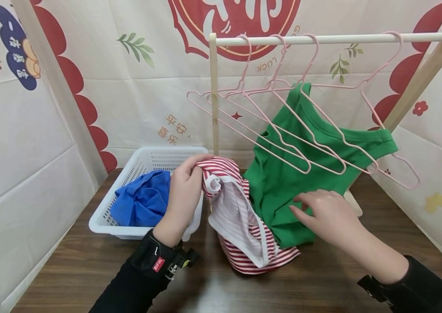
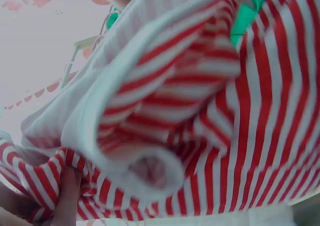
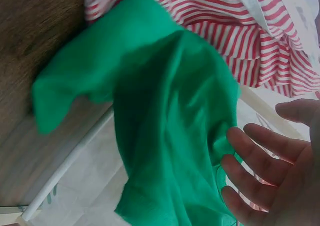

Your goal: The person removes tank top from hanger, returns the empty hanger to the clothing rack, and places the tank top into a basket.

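Observation:
With fingers and thumb, my left hand (image 1: 183, 187) pinches a red-and-white striped garment (image 1: 229, 251) by its upper part. Its pale inside and white trim face outward, and its lower end reaches down close to the table. In the left wrist view, striped cloth (image 2: 270, 116) with a rolled white edge fills most of the picture. My right hand (image 1: 324, 213) holds nothing; its fingers are spread beside a green sleeveless top (image 1: 283, 195). That top hangs on a pink hanger (image 1: 373, 80), and the striped garment overlaps its lower left side.
A white plastic basket (image 1: 105, 224) with a blue garment (image 1: 142, 200) in it stands at the left. Several pink hangers hang from the white rail (image 1: 342, 38) of a wooden-post rack (image 1: 420, 82). A printed cloth (image 1: 158, 104) covers the walls around the brown table (image 1: 205, 295).

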